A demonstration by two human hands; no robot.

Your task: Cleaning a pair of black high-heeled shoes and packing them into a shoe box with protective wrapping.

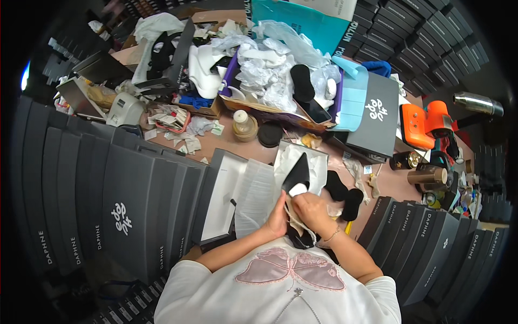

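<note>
A black pointed shoe (297,174) with a white pad in its opening is held up in front of my chest. My left hand (279,216) grips its side from the left. From the right, my right hand (312,209) is closed over its heel end, a pearl strap hanging below. Behind the shoe lies white wrapping paper (258,189) spread over an open dark grey shoe box (222,195). Two black shoe inserts (345,195) rest on the table just right of my hands.
Stacks of dark grey shoe boxes (129,210) line the left, with more (426,243) at the right. A cluttered purple-edged carton (280,81) of paper sits at the back. An orange tool (423,124), a small bottle (243,124) and a black lid (270,134) lie on the brown table.
</note>
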